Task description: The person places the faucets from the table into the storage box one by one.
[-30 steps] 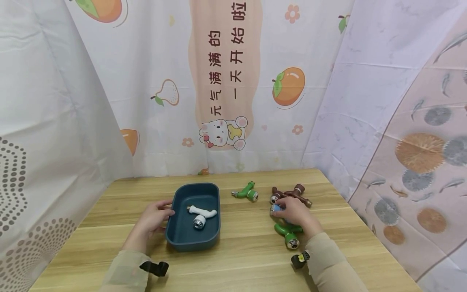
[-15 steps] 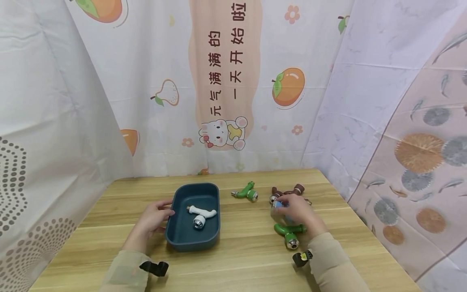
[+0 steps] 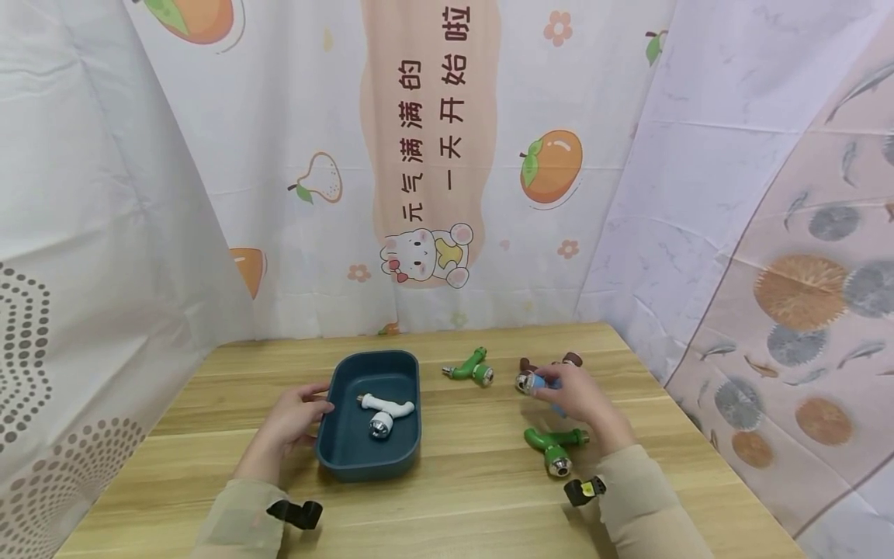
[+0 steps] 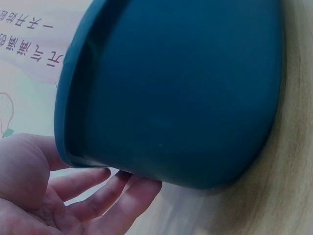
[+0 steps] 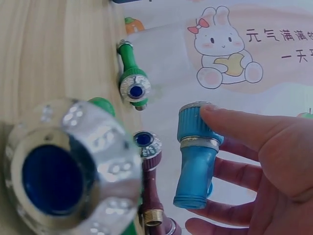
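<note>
Softly creased, fruit-printed curtains (image 3: 279,101) hang behind a wood-grained table (image 3: 468,497). Thumb and fingers of the right hand (image 3: 578,394) pinch a glossy blue tap (image 5: 195,169) with a ribbed knob, near curved maroon taps (image 5: 151,188). The left hand (image 3: 293,411) grips a smooth, round-cornered teal tub (image 3: 370,471), fingers against its outer wall; a white tap (image 3: 386,406) lies inside. Bent green taps (image 3: 464,368) rest on the table.

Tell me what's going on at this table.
A person's right hand holds a blue, ribbed-headed tap with metal rings. The left hand rests against a dark teal, rounded-rectangular, plastic-looking tub holding one white, curved-spout tap with a metal end. Two green, bent, metal-ended taps and partly hidden red-brown taps lie on the wood-grain table.
</note>
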`<action>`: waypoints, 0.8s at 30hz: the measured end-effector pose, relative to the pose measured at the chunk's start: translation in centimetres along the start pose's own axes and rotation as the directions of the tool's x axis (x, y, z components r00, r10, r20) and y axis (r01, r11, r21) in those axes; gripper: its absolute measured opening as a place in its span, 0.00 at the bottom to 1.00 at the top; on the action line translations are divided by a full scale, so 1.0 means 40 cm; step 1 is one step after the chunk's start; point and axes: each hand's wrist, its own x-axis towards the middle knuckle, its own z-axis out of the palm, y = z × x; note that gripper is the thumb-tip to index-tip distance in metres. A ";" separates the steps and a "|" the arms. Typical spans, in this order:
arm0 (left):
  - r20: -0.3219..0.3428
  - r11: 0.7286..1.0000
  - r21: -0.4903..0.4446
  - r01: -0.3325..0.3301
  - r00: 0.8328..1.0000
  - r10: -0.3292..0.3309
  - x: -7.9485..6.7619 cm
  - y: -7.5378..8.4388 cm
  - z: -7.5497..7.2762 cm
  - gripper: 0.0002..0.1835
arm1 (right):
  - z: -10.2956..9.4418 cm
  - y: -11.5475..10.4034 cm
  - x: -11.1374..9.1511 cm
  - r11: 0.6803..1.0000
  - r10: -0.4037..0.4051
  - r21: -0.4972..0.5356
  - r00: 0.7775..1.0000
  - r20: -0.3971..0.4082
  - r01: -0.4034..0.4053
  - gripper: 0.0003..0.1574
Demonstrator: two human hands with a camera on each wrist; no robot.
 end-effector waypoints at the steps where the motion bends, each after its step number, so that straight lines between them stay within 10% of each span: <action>1: 0.000 1.000 -0.001 0.000 1.000 0.000 -0.001 0.000 0.000 0.29 | -0.002 -0.001 -0.001 1.000 0.003 0.002 1.000 -0.004 -0.003 0.27; 24: 0.003 1.000 -0.015 -0.009 1.000 0.009 0.001 -0.005 -0.001 0.29 | -0.044 -0.017 -0.015 0.998 -0.057 -0.024 0.997 -0.055 0.056 0.23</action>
